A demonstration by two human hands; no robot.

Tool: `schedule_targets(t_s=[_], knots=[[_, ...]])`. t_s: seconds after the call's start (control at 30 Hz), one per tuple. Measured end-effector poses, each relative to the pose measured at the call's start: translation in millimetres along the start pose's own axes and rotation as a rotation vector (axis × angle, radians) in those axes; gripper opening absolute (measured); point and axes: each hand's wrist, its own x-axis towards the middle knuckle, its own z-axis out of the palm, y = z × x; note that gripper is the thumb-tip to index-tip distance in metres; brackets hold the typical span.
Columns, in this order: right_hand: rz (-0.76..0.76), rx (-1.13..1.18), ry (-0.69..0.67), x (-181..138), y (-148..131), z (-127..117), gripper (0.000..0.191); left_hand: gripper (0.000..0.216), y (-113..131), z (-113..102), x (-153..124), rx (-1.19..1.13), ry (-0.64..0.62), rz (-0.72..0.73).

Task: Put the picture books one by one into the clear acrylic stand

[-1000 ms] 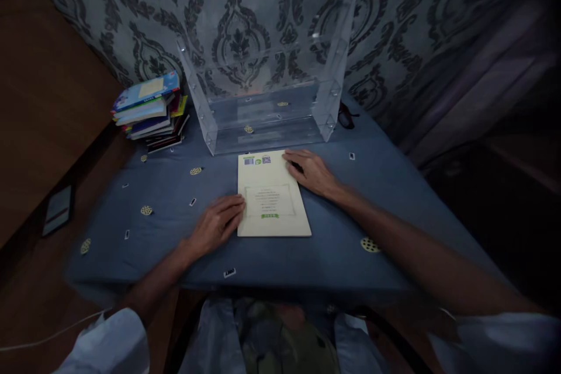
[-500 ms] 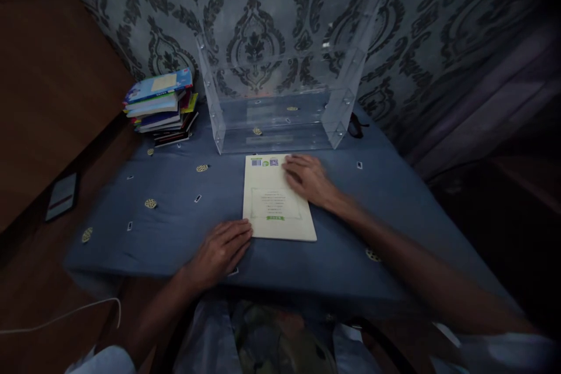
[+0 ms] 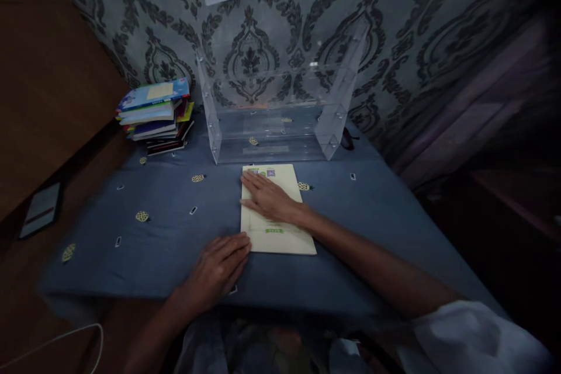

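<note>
A thin cream booklet (image 3: 284, 239) lies flat on the blue tablecloth (image 3: 359, 228) in front of me. My right hand (image 3: 267, 198) lies flat across its upper half, fingers stretched out toward the booklet's left edge. On the cloth rests my left hand (image 3: 217, 269), fingers extended, its fingertips touching the booklet's lower left corner. Neither hand grips anything.
A clear acrylic stand (image 3: 274, 111) sits against the patterned wall behind the booklet. A stack of colourful books (image 3: 155, 114) is at the back left. A dark device (image 3: 40, 216) lies on the wooden surface at far left. A white cable (image 3: 56, 342) runs bottom left.
My right hand slid from the booklet's upper right corner leftward across the cover. My left hand drew back from the booklet's left edge to its lower left corner. The view tilted slightly.
</note>
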Motion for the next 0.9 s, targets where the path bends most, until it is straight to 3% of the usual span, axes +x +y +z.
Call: schedule_targets(t_s=[0.17, 0.33, 0.6, 0.9], knots=[[0.183, -0.036, 0.057, -17.4, 34.5, -12.3, 0.075, 0.03, -0.9, 2.2, -4.0, -0.016, 0.013, -0.02], [0.324, -0.052, 0.098, -37.8, 40.6, -15.7, 0.077, 0.027, 0.2, 1.0, -2.9, -0.011, 0.009, -0.007], [0.332, -0.11, 0.119, -70.3, 1.3, -15.3, 0.077, 0.026, -0.5, 0.6, -5.1, -0.019, -0.01, -0.015], [0.149, -0.191, 0.081, -115.2, -51.3, -7.6, 0.071, 0.026, -1.3, 0.4, -4.3, -0.024, -0.002, -0.006]])
